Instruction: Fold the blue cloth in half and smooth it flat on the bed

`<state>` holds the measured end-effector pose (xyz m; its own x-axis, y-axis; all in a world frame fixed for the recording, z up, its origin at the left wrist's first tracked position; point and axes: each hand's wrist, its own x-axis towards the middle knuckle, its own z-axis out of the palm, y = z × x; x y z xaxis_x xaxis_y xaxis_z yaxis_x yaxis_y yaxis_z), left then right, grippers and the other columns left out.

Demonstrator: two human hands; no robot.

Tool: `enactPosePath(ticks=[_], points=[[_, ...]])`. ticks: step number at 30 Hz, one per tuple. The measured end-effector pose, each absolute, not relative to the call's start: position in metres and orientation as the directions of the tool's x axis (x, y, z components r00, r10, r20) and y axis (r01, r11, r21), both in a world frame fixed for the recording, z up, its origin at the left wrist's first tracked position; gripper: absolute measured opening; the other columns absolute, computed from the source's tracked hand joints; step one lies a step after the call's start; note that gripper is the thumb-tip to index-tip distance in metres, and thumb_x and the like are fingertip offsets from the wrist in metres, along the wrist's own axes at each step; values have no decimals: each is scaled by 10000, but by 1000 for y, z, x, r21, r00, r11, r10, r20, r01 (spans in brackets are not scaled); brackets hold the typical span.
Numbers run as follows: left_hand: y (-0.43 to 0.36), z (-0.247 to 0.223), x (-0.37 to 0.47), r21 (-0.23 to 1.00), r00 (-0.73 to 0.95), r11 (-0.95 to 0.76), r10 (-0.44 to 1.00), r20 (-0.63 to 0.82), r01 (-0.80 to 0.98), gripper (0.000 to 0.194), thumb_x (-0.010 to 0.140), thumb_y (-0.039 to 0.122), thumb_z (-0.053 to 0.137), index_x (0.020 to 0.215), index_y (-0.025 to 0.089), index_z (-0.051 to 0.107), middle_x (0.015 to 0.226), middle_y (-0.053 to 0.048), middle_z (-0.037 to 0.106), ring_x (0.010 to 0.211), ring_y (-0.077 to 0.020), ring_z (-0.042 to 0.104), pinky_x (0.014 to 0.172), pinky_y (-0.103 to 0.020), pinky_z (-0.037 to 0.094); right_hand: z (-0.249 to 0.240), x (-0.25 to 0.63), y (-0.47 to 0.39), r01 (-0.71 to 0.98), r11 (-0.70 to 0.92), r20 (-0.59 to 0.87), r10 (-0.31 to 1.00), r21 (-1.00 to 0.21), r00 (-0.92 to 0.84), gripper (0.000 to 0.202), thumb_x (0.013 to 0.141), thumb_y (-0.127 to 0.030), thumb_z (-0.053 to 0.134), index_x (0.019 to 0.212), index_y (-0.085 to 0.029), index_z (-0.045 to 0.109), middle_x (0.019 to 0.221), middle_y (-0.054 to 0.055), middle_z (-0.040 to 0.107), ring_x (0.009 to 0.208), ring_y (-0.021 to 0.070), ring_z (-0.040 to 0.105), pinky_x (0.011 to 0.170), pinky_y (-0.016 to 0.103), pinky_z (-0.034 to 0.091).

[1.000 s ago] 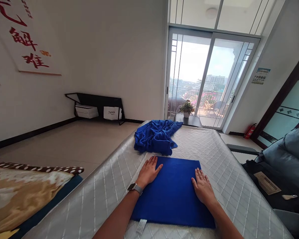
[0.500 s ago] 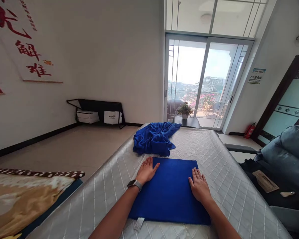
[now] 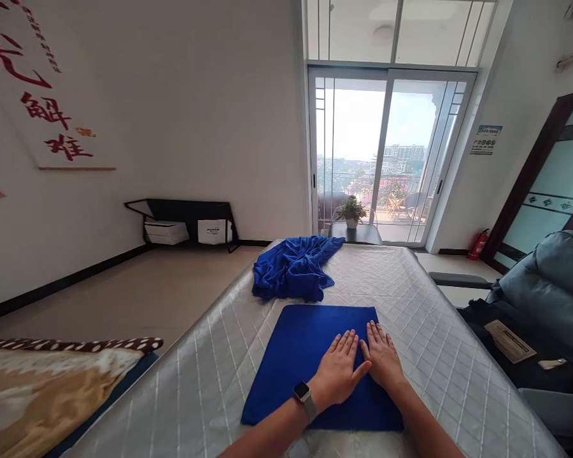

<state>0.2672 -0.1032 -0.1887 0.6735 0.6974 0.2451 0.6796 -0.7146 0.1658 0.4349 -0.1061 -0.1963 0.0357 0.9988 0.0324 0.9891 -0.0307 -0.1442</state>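
Note:
A flat, folded blue cloth (image 3: 286,362) lies on the silver quilted cover. My left hand (image 3: 341,369) rests on its right half, fingers stretched out, with a watch (image 3: 302,394) on the wrist. Just beside it my right hand (image 3: 382,356) lies flat along the cloth's right edge. The two hands almost touch, the left thumb reaching toward the right hand. Beyond the folded piece sits a second blue cloth (image 3: 293,270), crumpled in a heap.
The silver quilted cover (image 3: 205,375) spreads under everything. At right stands a dark armchair (image 3: 549,286) with a cardboard piece (image 3: 510,341) on it. A patterned blanket (image 3: 62,381) lies at left. Behind are a potted plant (image 3: 352,210) and a black rack (image 3: 191,213).
My left hand has moved right, from the folded cloth's left edge across to beside my right hand. My right hand stays at the right edge. The view has shifted slightly.

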Motion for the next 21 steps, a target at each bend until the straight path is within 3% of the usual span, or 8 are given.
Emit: enactPosePath(ticks=[5,10,14,21], points=[[-89,-189,231,184,599,-619,786,156,764,765,1010,613,162,1533,78,318,1596,-147,272,1489,-263,224,1210,-446,241,-196,434,-105,986,-62,33,997,-157,68,671,994,-445,184,1565,-93,195,1630,71,144,1514,215,95,1219,422,80],[-56,-199,143,183,385,-401,916,115,898,809,995,650,180,1539,61,290,1599,-164,243,1488,-282,215,1212,-472,219,-192,433,-105,976,-78,18,996,-202,84,683,994,-479,158,1571,-114,179,1633,48,141,1515,200,87,1224,407,66],[-44,-216,97,190,307,-337,936,171,922,807,1001,636,185,1537,41,280,1596,-187,235,1486,-277,223,1208,-473,221,-191,432,-105,979,-86,-3,996,-187,87,687,995,-487,154,1570,-111,179,1635,38,130,1515,195,82,1225,398,62],[-43,-226,90,212,275,-325,932,238,922,816,986,653,254,1533,49,297,1587,-188,278,1478,-279,249,1210,-451,221,-192,427,-104,985,-100,-10,995,-142,100,683,996,-485,154,1574,-120,162,1637,30,122,1515,185,76,1224,390,54]])
